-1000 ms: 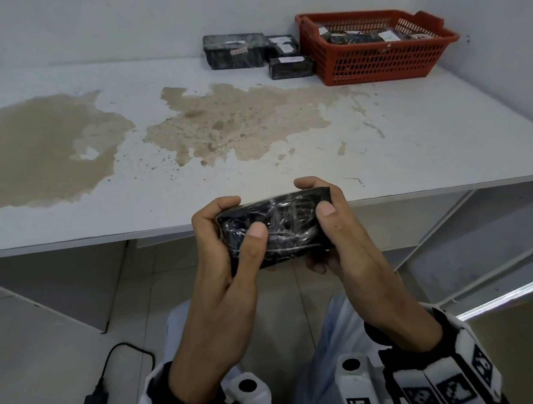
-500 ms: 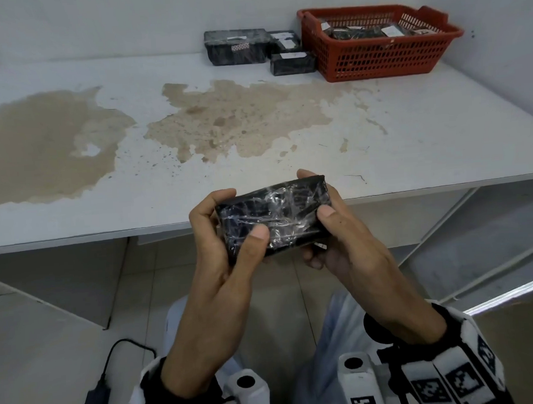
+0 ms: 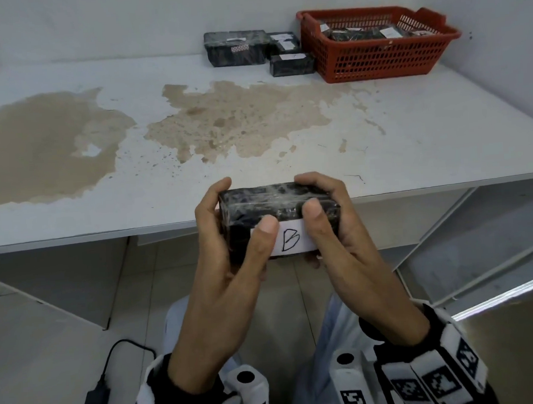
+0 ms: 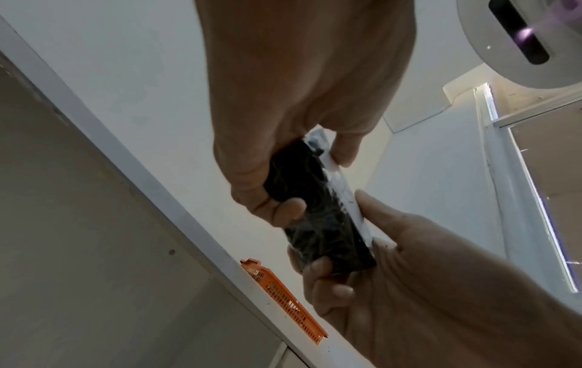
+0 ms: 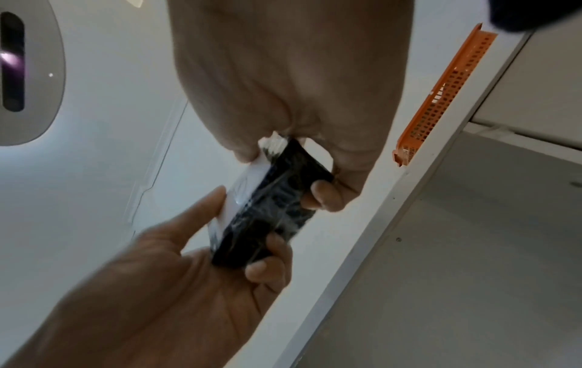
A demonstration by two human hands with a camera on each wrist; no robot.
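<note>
My left hand (image 3: 231, 254) and right hand (image 3: 342, 237) clasp the black film-wrapped block (image 3: 271, 201); I'd slide thumbs off its white paper label (image 3: 291, 239).

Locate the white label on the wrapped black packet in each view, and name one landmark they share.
Head: label at centre, on the packet's near face.
Left wrist: label at centre, an edge-on strip along the packet's right side.
Right wrist: label at centre, on the packet's left side.
Shared landmark: the basket.
</note>
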